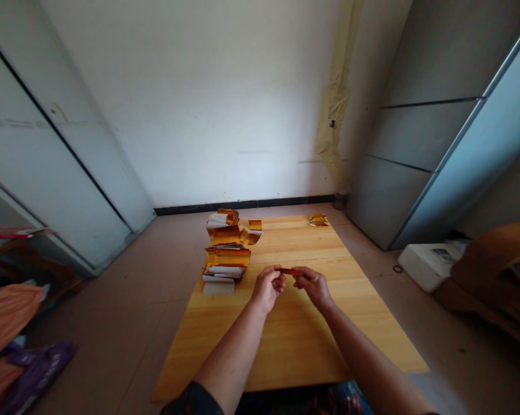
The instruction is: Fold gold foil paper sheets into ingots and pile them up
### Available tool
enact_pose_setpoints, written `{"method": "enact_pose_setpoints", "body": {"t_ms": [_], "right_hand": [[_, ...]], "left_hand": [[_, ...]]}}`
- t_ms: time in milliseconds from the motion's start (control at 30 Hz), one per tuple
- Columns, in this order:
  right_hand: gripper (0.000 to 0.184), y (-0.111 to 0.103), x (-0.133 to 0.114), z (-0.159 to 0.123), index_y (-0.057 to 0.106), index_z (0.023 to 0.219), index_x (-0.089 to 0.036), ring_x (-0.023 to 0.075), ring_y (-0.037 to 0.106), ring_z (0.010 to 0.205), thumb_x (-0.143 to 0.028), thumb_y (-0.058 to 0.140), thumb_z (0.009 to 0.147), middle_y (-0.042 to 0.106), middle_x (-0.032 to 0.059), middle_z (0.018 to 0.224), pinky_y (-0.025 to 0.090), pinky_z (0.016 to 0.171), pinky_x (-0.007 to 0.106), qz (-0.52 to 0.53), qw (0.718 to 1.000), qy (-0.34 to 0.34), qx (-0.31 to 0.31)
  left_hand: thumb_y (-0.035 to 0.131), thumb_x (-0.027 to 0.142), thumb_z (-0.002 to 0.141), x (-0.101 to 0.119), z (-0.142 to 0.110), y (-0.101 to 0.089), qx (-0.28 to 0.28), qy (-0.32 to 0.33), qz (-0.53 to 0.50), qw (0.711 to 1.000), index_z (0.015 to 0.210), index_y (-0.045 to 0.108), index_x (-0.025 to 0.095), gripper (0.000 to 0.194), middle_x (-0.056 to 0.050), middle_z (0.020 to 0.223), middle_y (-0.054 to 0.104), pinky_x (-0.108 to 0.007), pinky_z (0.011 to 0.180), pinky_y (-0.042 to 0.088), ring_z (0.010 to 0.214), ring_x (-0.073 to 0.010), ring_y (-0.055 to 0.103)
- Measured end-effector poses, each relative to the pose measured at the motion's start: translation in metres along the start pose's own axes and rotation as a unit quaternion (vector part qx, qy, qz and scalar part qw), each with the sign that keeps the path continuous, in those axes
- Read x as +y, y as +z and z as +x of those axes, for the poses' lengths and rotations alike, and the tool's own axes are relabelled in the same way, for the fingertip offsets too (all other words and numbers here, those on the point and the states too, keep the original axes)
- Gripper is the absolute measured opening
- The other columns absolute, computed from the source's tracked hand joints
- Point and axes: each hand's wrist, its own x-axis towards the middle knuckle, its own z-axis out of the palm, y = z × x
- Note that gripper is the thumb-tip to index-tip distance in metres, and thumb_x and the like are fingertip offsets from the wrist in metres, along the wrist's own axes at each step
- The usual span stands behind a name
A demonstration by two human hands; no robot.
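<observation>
While left hand [267,288] and right hand [314,287] meet, fingers [280,277] clamped, on thin orange strip [291,271]

Thin reddish strip [291,271], too small and blurred to identify.

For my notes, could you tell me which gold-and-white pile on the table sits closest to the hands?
The front stack sits closest, beside the left hand; the other stack lies behind it, the small gold pile at the far corner.
</observation>
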Motion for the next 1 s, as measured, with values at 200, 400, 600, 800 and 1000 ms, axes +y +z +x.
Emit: {"method": "enact_pose_setpoints", "body": {"t_ms": [200, 400, 600, 800, 1000], "right_hand": [[0.022, -0.002, -0.007, 0.001, 0.065, 0.068, -0.016, 0.0108, 0.052, 0.045, -0.038, 0.064, 0.065, 0.06, -0.0009, 0.052, 0.043, 0.046, 0.023, 0.058, 0.996, 0.064, -0.013], [0.024, -0.008, -0.01, 0.005, 0.062, 0.071, -0.017, 0.0103, 0.051, 0.044, -0.039, 0.066, 0.063, 0.059, -0.0021, 0.052, 0.041, 0.045, 0.023, 0.078, 0.993, 0.077, -0.039], [0.048, -0.031, -0.009, 0.016, 0.057, 0.102, -0.016, 0.0085, 0.047, 0.041, -0.035, 0.069, 0.06, 0.062, -0.0027, 0.061, 0.035, 0.042, 0.021, 0.116, 0.985, 0.123, 0.027], [0.037, -0.05, -0.016, 0.03, 0.06, 0.09, -0.015, 0.007, 0.046, 0.042, -0.035, 0.067, 0.059, 0.06, -0.0026, 0.061, 0.033, 0.042, 0.02, 0.112, 0.987, 0.109, 0.047], [0.034, -0.061, -0.027, 0.044, 0.064, 0.089, -0.015, 0.0069, 0.045, 0.041, -0.03, 0.065, 0.058, 0.059, -0.004, 0.055, 0.033, 0.039, 0.019, 0.006, 0.995, 0.102, -0.007]], "left_hand": [[0.066, 0.028, 0.056, -0.002, 0.005, 0.003, -0.022, 0.014, 0.097, 0.995, 0.066, 0.052, 0.015, 0.022, 0.005, 0.048, 0.049, -0.018, 0.039, 0.024, 0.039, -0.0051, 0.042], [0.068, 0.032, 0.056, -0.002, 0.014, 0.009, -0.02, 0.03, 0.119, 0.992, 0.067, 0.053, 0.015, 0.026, 0.004, 0.052, 0.051, -0.019, 0.041, 0.027, 0.04, -0.0056, 0.043], [0.059, 0.027, 0.069, 0.001, 0.024, 0.01, 0.053, 0.188, 0.307, 0.931, 0.073, 0.059, 0.016, 0.011, 0.004, 0.055, 0.054, -0.02, 0.048, 0.036, 0.046, -0.0083, 0.048], [0.054, 0.009, 0.072, 0.011, 0.023, 0.016, 0.013, 0.33, 0.464, 0.822, 0.075, 0.066, 0.02, 0.017, -0.004, 0.076, 0.065, -0.026, 0.073, 0.045, 0.072, -0.0154, 0.057], [0.055, 0.01, 0.074, 0.014, 0.022, 0.014, -0.053, 0.352, 0.491, 0.796, 0.078, 0.07, 0.023, 0.021, -0.006, 0.079, 0.065, -0.029, 0.079, 0.046, 0.078, -0.0179, 0.058]]}}
